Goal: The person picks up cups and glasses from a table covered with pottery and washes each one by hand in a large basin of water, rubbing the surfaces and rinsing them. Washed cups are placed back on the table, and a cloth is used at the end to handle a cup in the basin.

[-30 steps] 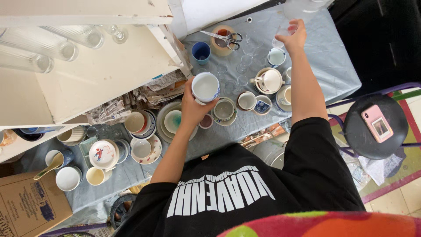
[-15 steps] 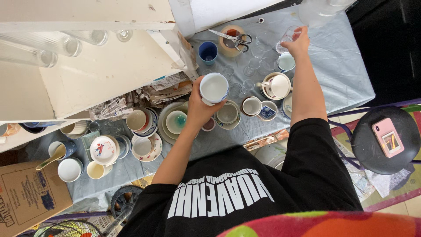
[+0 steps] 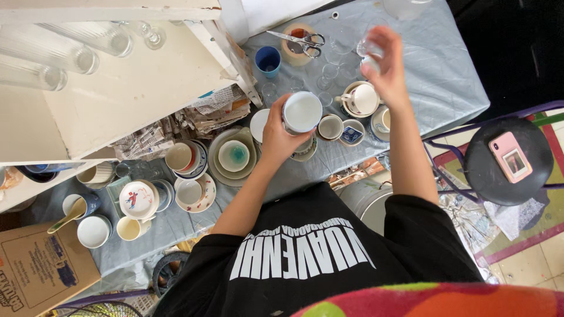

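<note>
Left grip (image 3: 281,130) around white mug (image 3: 302,112), above table (image 3: 446,82).

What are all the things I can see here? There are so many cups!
White mug: one, in the left hand, above the table.
Small clear glass: one, in the right hand.
Blue cup: one, far side of the table.
Scissors: one, silver, on a tape roll.
Cups and bowls on saucers: many, white, green and patterned, across the grey cloth.
Tall glasses: several, clear, on the white shelf.
Newspaper: crumpled, by the shelf.
Cardboard box: one, brown, lower left.
Phone: one, pink, on a black stool.
Left hand, right hand: bare, black sleeves.
</note>
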The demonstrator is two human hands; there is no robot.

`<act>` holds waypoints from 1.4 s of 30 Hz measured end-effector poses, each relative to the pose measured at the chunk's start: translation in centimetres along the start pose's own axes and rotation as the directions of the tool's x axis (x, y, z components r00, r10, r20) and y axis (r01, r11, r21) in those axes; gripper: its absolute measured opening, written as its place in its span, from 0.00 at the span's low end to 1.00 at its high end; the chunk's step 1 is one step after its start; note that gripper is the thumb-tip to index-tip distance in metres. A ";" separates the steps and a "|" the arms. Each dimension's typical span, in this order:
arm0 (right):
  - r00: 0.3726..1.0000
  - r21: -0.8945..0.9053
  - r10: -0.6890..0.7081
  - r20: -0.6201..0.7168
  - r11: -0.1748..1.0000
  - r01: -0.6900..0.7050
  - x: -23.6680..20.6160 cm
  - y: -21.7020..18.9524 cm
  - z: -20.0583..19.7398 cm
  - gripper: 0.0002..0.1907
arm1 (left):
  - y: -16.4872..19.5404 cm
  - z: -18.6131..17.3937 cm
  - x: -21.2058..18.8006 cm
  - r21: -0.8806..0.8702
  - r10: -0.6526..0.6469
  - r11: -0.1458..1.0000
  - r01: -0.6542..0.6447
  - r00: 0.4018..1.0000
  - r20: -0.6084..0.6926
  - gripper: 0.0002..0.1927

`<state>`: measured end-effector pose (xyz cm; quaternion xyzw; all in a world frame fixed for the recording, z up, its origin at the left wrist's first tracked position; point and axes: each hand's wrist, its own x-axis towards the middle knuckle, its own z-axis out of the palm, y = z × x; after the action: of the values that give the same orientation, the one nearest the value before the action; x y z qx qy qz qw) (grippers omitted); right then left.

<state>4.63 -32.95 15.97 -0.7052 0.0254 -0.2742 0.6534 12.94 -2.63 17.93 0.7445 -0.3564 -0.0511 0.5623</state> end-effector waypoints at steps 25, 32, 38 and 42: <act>0.736 0.202 -0.023 -0.677 0.955 0.216 -28.9 -6.7 7.2 0.42 | -0.9 7.6 -11.2 -0.115 0.200 0.976 -0.183 0.966 0.162 0.42; 0.652 0.163 0.010 -0.758 0.971 0.174 -36.3 -3.5 5.5 0.40 | -5.6 11.0 -15.5 -0.061 0.216 0.975 -0.213 0.975 0.046 0.27; 0.631 -0.001 -0.065 -0.773 0.995 0.101 -40.3 -4.1 5.3 0.43 | -8.7 15.6 -11.2 0.058 0.322 0.945 -0.322 0.947 0.016 0.21; 0.685 -0.179 -0.097 -0.722 0.983 -0.050 -44.3 -5.7 4.3 0.41 | -10.4 17.8 -9.1 0.005 0.326 0.945 -0.326 0.945 -0.017 0.20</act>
<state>-32.94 -10.76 5.66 -0.5961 0.2987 -0.5360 0.5178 2.65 -10.37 -0.52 0.6761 -0.4698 0.0494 0.5655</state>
